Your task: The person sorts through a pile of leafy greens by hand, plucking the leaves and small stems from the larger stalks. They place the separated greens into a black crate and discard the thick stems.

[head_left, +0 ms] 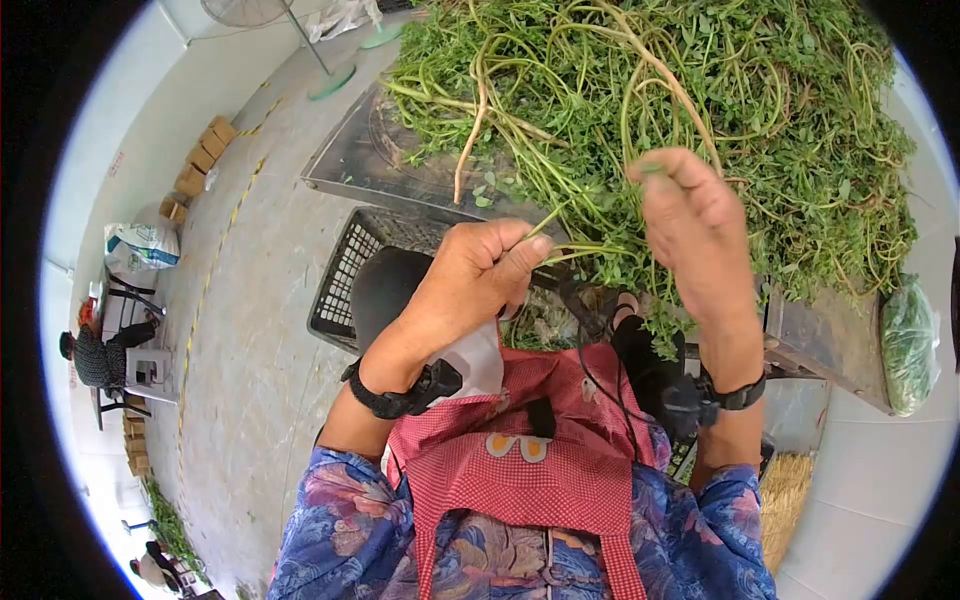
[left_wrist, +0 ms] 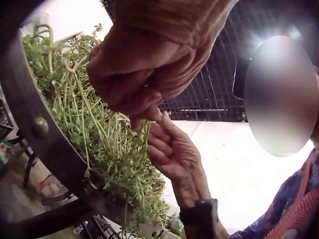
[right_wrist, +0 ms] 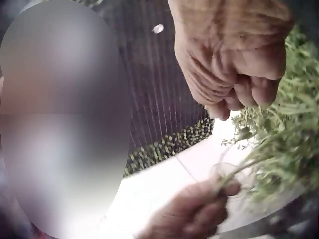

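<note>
Between thumb and fingers, my left hand (head_left: pixel 480 275) pinches thin green stems (head_left: pixel 580 248) at the near edge of a big heap of leafy greens (head_left: pixel 600 110). To its right, my right hand (head_left: pixel 697 235) is raised over the heap with its fingers curled, and a small green sprig (head_left: pixel 652 168) shows at its thumb and fingertip. In the right wrist view the right hand's curled fingers (right_wrist: pixel 244 92) are apart from the stems that the left hand (right_wrist: pixel 194 209) holds. Long pale brown stems (head_left: pixel 475 135) lie across the heap.
The heap covers most of a dark wooden table (head_left: pixel 350 160). Below its edge stands a black plastic crate (head_left: pixel 335 290), close to my knee. A bag of greens (head_left: pixel 908 345) hangs by the table's right corner. Cardboard boxes (head_left: pixel 205 150) and a seated person (head_left: pixel 100 355) are along the left.
</note>
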Motion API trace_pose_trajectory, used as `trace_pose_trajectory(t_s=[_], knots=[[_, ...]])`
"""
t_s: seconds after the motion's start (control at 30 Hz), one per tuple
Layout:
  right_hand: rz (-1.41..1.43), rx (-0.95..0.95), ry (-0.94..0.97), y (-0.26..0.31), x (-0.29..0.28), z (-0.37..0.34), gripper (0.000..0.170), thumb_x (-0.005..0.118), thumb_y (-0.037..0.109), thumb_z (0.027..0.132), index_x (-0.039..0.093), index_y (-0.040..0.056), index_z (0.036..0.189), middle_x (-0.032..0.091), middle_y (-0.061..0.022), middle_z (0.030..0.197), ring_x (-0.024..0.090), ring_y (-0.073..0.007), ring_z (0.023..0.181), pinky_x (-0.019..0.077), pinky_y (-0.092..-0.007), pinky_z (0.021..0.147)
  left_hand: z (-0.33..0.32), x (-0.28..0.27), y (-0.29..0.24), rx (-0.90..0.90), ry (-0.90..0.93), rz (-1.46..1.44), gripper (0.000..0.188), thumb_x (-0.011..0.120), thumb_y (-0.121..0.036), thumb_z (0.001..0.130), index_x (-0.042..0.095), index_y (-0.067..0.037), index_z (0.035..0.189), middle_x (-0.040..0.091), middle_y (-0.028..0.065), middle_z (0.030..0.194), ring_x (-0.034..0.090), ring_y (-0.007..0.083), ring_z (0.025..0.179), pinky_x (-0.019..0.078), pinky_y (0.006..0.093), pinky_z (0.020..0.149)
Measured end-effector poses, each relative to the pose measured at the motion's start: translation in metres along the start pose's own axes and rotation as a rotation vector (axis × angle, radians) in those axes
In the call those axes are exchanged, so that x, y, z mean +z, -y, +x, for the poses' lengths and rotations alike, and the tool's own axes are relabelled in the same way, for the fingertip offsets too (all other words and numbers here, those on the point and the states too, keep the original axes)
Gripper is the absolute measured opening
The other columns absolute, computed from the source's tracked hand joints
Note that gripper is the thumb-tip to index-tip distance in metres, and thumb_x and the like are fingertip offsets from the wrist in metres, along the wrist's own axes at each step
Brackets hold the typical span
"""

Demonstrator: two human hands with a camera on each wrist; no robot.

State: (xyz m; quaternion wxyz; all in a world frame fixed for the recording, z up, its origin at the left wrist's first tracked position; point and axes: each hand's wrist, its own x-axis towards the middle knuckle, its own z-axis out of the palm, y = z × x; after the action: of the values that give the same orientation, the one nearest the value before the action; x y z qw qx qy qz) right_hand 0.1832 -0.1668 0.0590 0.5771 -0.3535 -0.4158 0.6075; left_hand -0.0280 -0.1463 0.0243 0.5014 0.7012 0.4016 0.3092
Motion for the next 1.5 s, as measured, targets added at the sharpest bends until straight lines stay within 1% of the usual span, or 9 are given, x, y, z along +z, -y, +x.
trace_pose_trajectory(t_s=[0.07,0.2,0.37,0.47,0.53,0.67,0.93,1.13,1.5], knots=[[-0.977,-0.421,-0.018,-0.012,0.006,0.006,0.013,0.058,0.015,0.085,0.058,0.0041,0.091,0.046,-0.0012,0.06,0.044,-0.0089,0.049,0.0355,-0.0224,0.044,-0.001,0.0,0.0,0.019,-0.005,0.055,0.032,0.052,-0.026,0.093,0.053,-0.003,0.07,0.046,-0.0021,0.051,0.044,0.0037,0.048,0.0366,0.0228,0.044],[-1.29,-0.662,0.15,-0.028,-0.002,0.016,0.016,0.06,0.009,0.078,0.06,0.0065,0.094,0.056,-0.0138,0.07,0.059,-0.0286,0.063,0.044,-0.0366,0.054,-0.004,0.001,0.002,0.032,0.001,0.025,0.029,0.052,-0.026,0.093,0.057,-0.003,0.074,0.047,-0.0023,0.051,0.043,0.0038,0.048,0.0367,0.0227,0.045],[-1.3,-0.606,0.015,-0.029,-0.001,0.013,0.011,0.058,0.011,0.081,0.061,0.006,0.09,0.059,-0.0116,0.072,0.059,-0.0303,0.067,0.0441,-0.0384,0.056,-0.005,0.005,0.008,0.07,-0.031,0.001,0.027,0.051,-0.024,0.093,0.059,-0.003,0.078,0.047,-0.0025,0.052,0.042,0.0033,0.049,0.0358,0.0221,0.045],[-0.503,-0.198,-0.361,-0.006,-0.005,0.012,0.014,0.051,0.018,0.091,0.056,0.0068,0.085,0.049,0.0014,0.062,0.041,-0.0061,0.046,0.0299,-0.0235,0.038,-0.012,0.005,0.007,0.029,-0.042,-0.111,0.025,0.052,-0.025,0.093,0.06,-0.004,0.081,0.046,-0.0037,0.055,0.036,0.0022,0.046,0.0283,0.0181,0.043],[0.313,-0.203,-0.012,0.005,-0.021,0.01,0.018,0.048,0.023,0.094,0.052,0.0079,0.084,0.041,0.0037,0.061,0.033,-0.0026,0.043,0.023,-0.0183,0.035,-0.012,0.001,0.018,-0.021,-0.05,-0.227,0.024,0.052,-0.024,0.092,0.06,-0.003,0.085,0.047,-0.0027,0.055,0.035,0.0025,0.044,0.0282,0.0179,0.041],[0.547,0.077,0.112,-0.017,-0.009,-0.009,0.027,0.044,0.029,0.095,0.046,0.0075,0.078,0.042,0.0007,0.063,0.032,-0.0036,0.043,0.0232,-0.0165,0.035,-0.014,-0.003,0.018,-0.156,-0.021,-0.558,0.024,0.051,-0.023,0.092,0.059,0.0,0.093,0.053,0.0012,0.059,0.041,0.0041,0.041,0.0298,0.0171,0.036],[0.229,0.276,0.114,-0.071,-0.004,-0.025,0.015,0.051,0.016,0.091,0.058,0.0031,0.095,0.056,-0.003,0.072,0.048,-0.0086,0.049,0.0333,-0.0188,0.038,-0.024,0.0,0.017,-0.124,0.032,-0.56,0.018,0.056,-0.011,0.089,0.054,0.002,0.101,0.063,0.0096,0.071,0.055,0.0091,0.048,0.0406,0.0174,0.038],[-0.853,-0.569,0.086,-0.077,0.014,-0.031,0.012,0.065,0.002,0.078,0.063,0.0042,0.09,0.063,-0.0087,0.078,0.061,-0.0177,0.064,0.0481,-0.0266,0.057,-0.028,0.004,0.019,-0.15,0.08,-0.54,0.015,0.058,-0.004,0.086,0.05,-0.001,0.099,0.063,0.0129,0.071,0.054,0.009,0.047,0.0385,0.017,0.037],[-0.391,-0.205,-0.017,-0.087,0.013,-0.037,0.014,0.067,0.009,0.08,0.065,-0.0012,0.09,0.066,-0.0017,0.084,0.056,-0.0054,0.068,0.0445,-0.0195,0.06,-0.034,0.001,0.024,-0.148,0.143,-0.859,0.019,0.059,-0.001,0.084,0.045,-0.004,0.097,0.06,0.0152,0.066,0.048,0.0086,0.041,0.0282,0.0168,0.031]])
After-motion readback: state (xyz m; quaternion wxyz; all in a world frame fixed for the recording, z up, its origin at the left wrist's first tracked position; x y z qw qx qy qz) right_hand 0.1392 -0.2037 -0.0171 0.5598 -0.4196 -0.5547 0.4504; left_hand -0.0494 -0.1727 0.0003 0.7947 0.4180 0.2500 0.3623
